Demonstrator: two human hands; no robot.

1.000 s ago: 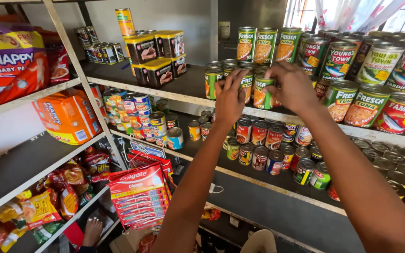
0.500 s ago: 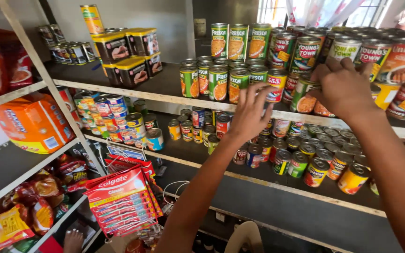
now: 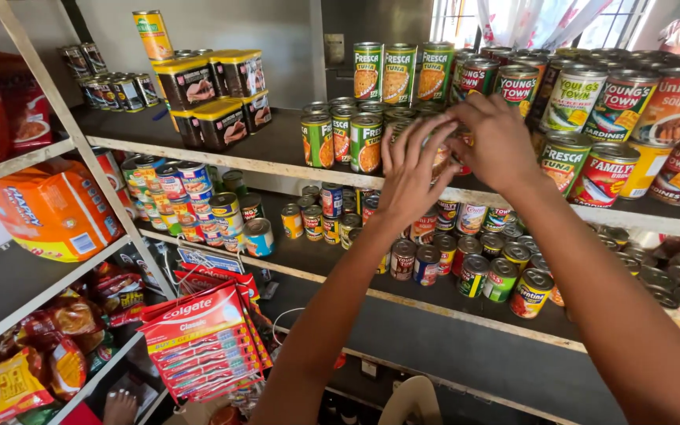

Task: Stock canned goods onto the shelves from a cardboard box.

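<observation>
- A person's two bare arms reach up from the bottom of the view to the top shelf [image 3: 277, 149] of a dark shelving unit in a small shop.
- The left hand [image 3: 412, 169] has its fingers spread wide, the fingertips resting against a green-labelled tin [image 3: 441, 157] at the shelf's front edge; the fingers do not close around it.
- The right hand [image 3: 497, 142] sits just beside the left, fingers curled over that tin, which is mostly hidden (whether it truly grips the tin cannot be told).
- Just left of the hands stands a cluster of short green tins [image 3: 349, 138], with three taller green tins [image 3: 400, 72] behind them.
- To the right, larger green and red tins [image 3: 615, 118] are stacked in rows.
- Further left on the same shelf are black boxy tins with yellow lids [image 3: 214, 90].
- The shelf below holds many small tins [image 3: 466, 252] of mixed colours.
- At the lower left hangs a strip of red toothpaste sachets [image 3: 202, 338], and an orange nappy pack [image 3: 49, 212] lies on a side shelf.
</observation>
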